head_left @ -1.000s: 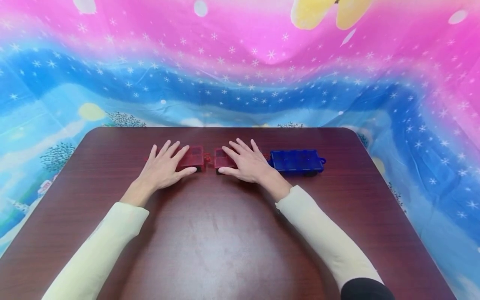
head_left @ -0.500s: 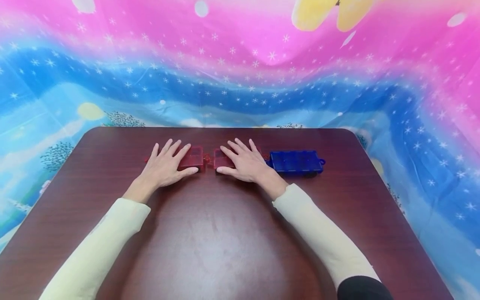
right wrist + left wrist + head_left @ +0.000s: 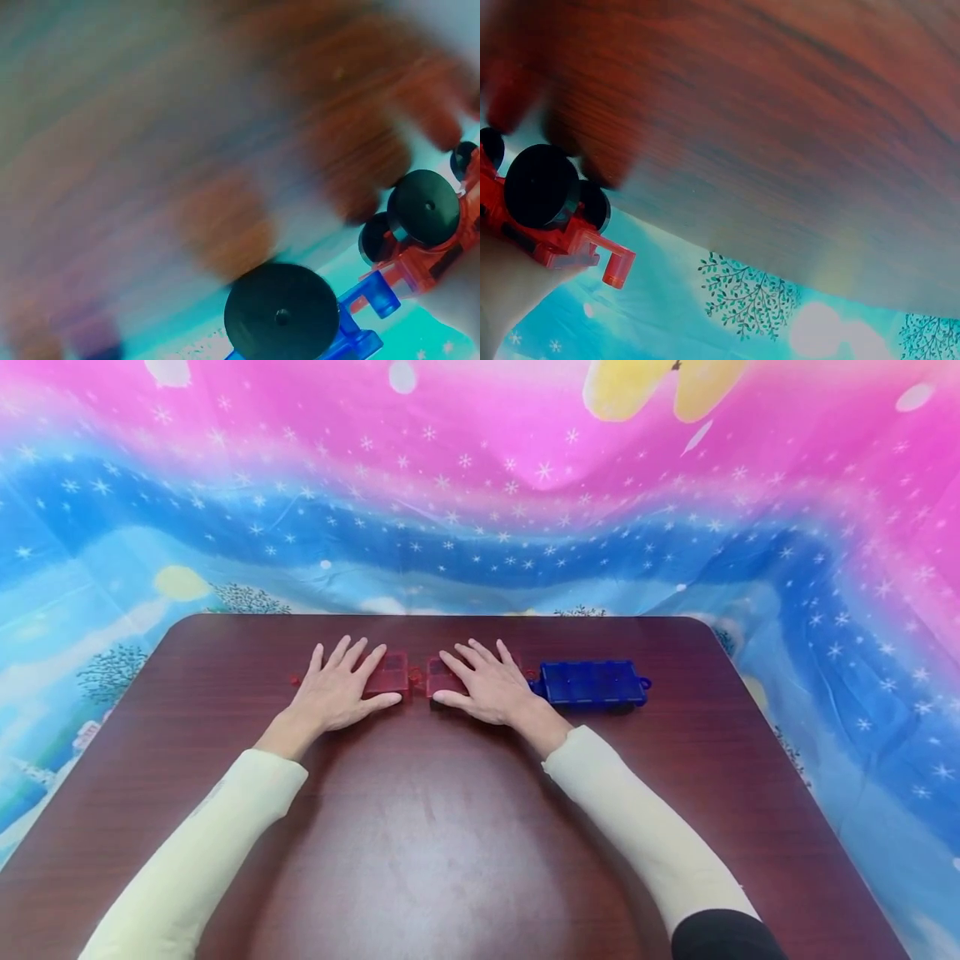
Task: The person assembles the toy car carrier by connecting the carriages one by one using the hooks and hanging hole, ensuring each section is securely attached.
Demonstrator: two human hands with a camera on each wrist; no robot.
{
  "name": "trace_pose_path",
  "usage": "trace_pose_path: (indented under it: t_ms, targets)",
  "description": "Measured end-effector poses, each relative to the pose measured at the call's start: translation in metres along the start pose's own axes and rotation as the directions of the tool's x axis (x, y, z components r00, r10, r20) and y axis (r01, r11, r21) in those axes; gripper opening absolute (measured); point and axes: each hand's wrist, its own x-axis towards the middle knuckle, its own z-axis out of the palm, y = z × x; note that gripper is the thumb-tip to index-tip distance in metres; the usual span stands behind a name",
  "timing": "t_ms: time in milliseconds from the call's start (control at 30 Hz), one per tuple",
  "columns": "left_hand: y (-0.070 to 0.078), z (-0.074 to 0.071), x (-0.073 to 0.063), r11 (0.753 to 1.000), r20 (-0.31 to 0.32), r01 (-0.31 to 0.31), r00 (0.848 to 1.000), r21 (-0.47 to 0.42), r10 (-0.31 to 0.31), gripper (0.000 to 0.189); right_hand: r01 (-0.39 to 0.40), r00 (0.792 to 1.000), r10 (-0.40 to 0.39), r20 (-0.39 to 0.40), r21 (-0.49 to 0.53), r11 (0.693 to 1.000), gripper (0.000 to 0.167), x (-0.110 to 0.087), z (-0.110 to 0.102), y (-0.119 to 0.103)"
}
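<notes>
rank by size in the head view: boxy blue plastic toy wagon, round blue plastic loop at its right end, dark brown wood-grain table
Largest to smallest:
1. Dark brown wood-grain table
2. Boxy blue plastic toy wagon
3. Round blue plastic loop

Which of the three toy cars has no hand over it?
The blue car at the right end of the row; the left red car lies under the left hand, the middle red car under the right hand.
</notes>
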Motion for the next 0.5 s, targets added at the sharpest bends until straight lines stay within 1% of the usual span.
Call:
trace_pose_path:
  t_ms: [233,500]
  targets:
    - [-0.0021,0.0031,-0.0009,1.000,-0.026,-0.011,1.000,0.016,0.012,0.098,0.004,1.000,-0.004,-0.007,-0.054,0.999,0.084,0.0001,0.0051,0.0000]
    - [-0.0031,0.0020,-0.0034,1.000,-0.024,-0.015,1.000,0.002,0.015,0.097,0.008,1.000,-0.008,-0.003,-0.077,0.997,0.086,-0.0001,0.0070,0.0018]
